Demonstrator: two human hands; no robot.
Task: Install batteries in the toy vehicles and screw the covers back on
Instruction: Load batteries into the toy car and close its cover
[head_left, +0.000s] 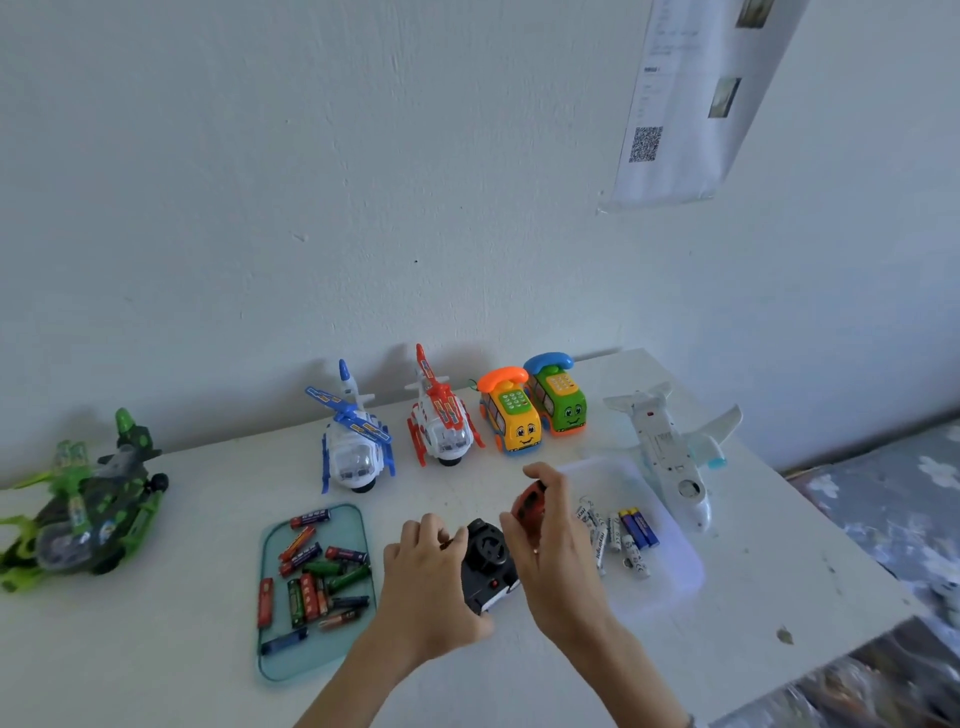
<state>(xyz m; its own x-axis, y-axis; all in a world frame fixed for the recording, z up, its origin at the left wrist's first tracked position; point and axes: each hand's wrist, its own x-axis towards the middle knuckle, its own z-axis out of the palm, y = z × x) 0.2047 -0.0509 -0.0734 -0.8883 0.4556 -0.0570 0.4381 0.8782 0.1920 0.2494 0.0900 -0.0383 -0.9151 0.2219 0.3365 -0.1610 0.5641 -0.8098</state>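
On the white desk (208, 675) stand three helicopters, green (83, 514), blue (353, 447) and red (441, 426), two phone buses (535, 410) and one overturned white plane (675, 457). Between two battery trays (270, 660), the left hand (431, 582) grips a black toy car (488, 566); the right hand (556, 540) holds a red round object (527, 506).

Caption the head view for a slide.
Both hands hold an upturned black toy car between two battery trays.
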